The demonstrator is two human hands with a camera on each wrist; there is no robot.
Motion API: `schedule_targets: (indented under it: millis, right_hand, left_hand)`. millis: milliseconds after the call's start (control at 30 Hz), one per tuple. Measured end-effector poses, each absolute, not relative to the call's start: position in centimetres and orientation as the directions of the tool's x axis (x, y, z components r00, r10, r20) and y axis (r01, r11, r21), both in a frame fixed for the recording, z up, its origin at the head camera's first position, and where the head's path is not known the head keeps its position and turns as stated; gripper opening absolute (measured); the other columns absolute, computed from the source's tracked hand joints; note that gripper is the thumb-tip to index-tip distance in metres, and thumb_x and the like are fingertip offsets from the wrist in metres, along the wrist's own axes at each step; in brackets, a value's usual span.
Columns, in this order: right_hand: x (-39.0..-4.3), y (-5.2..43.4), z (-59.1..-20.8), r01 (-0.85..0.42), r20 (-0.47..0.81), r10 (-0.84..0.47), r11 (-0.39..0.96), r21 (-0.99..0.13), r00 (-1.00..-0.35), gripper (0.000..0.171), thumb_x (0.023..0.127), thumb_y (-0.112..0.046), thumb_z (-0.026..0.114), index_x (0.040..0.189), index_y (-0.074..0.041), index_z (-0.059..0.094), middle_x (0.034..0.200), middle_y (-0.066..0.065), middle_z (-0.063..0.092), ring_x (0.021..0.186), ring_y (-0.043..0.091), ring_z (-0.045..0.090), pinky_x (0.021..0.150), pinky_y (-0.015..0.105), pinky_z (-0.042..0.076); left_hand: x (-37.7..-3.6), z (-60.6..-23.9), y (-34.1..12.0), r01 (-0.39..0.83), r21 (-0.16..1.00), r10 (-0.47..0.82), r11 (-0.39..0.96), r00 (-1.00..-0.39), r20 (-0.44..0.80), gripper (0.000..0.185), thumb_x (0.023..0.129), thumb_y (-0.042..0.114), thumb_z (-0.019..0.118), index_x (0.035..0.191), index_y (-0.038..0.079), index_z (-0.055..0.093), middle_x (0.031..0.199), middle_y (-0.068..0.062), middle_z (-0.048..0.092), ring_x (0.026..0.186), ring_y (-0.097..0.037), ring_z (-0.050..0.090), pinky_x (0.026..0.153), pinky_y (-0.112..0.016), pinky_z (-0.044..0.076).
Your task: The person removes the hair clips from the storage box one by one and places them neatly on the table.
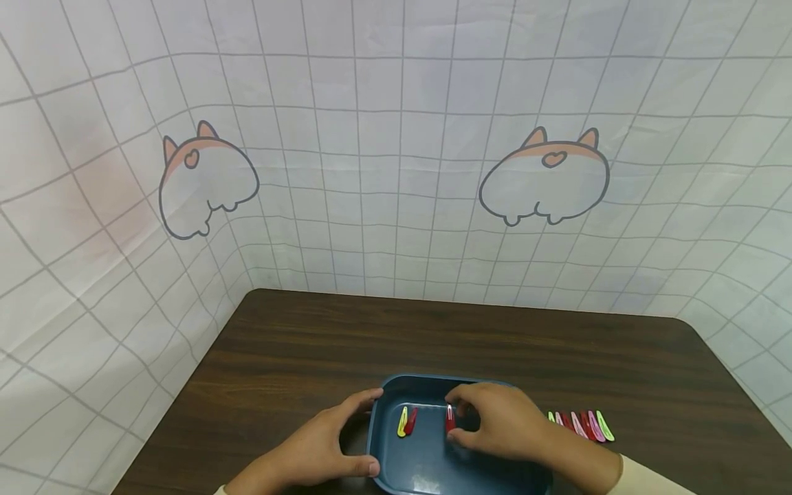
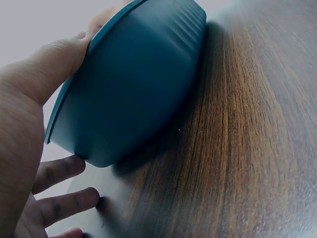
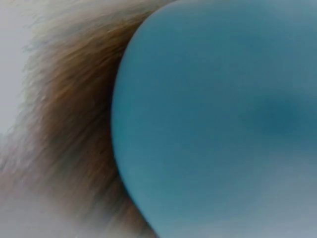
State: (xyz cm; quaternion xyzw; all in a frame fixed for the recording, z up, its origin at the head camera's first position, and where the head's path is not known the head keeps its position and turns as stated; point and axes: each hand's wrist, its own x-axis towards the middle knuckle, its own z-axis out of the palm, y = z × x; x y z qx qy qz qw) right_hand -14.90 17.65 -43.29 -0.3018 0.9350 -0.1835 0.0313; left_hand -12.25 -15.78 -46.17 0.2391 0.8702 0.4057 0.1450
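A dark blue tray (image 1: 421, 460) stands near the front of the table. Inside its left part lie a yellow hair clip (image 1: 402, 421) and a red hair clip (image 1: 411, 421), side by side. My left hand (image 1: 322, 440) rests against the tray's left side, thumb and fingers spread wide; straight fingers touch the wall and rim in the left wrist view. Over the tray, my right hand (image 1: 501, 423) pinches another red hair clip (image 1: 449, 418) lengthwise between thumb and index finger. Only the blurred blue tray surface (image 3: 208, 119) and wood fill the right wrist view.
A row of several hair clips (image 1: 581, 425), green, pink and red, lies on the table right of the tray, partly behind my right forearm. The dark wooden table (image 1: 433, 330) ends at a white grid-patterned curtain (image 1: 383, 172) at the back and sides.
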Motion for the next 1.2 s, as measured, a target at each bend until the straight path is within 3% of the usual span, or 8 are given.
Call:
schedule_targets:
  millis: [700,1200]
  right_hand:
    - [-14.6,20.2,-42.3,-0.531,0.096,-0.537,0.760,-0.375,-0.838,0.047,0.084,-0.046,0.083,0.122,-0.020,0.071,0.093,-0.022,0.065,0.088,0.003,0.061,0.077,0.037,0.055]
    - [-14.0,22.2,-41.8,-0.532,0.151,-0.516,0.760,-0.373,-0.843,0.044,0.084,-0.045,0.083,0.121,-0.023,0.071,0.095,-0.021,0.066,0.088,0.003,0.063,0.072,0.033,0.054]
  left_hand:
    - [-12.3,-46.3,-15.8,0.316,0.747,0.523,0.586,-0.851,-0.051,0.094,0.082,0.058,0.081,0.159,0.038,0.030,0.141,0.005,0.058,0.128,-0.027,0.055,0.102,-0.069,0.038]
    - [-12.4,-46.6,-15.8,0.328,0.748,0.533,0.577,-0.845,-0.041,0.095,0.082,0.058,0.080,0.159,0.037,0.029,0.139,0.008,0.059,0.127,-0.023,0.055,0.103,-0.066,0.040]
